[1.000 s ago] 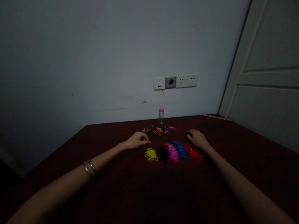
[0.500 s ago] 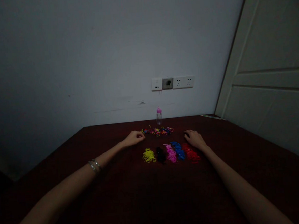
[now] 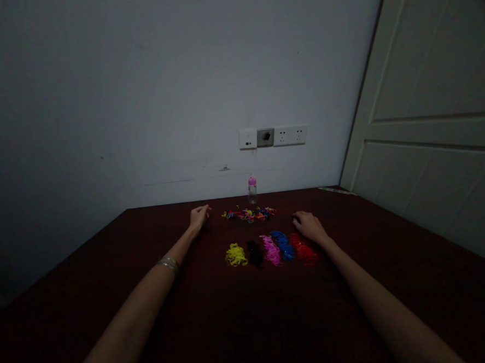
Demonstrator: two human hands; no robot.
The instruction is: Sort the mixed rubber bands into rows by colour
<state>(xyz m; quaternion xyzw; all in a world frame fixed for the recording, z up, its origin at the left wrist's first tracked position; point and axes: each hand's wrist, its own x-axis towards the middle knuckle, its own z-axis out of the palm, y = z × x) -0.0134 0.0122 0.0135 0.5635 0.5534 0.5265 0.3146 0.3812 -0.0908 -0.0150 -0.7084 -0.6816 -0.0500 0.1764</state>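
My left hand is raised a little over the table, left of a mixed heap of coloured rubber bands. Its fingers are closed together; whatever they may hold is too small to make out. My right hand rests on the table with loosely bent fingers, holding nothing visible. Just in front of it lie red rubber bands and blue rubber bands. Farther left are piles of pink rubber bands, black rubber bands and yellow rubber bands.
A small clear bottle with a pink cap stands behind the mixed heap. The dark red table meets a pale wall bearing a row of sockets. A panelled door is on the right, with a thin strip near the table's back corner.
My left hand has moved left, away from the mixed heap. The right hand stays resting on the table. The whole view has shifted slightly.
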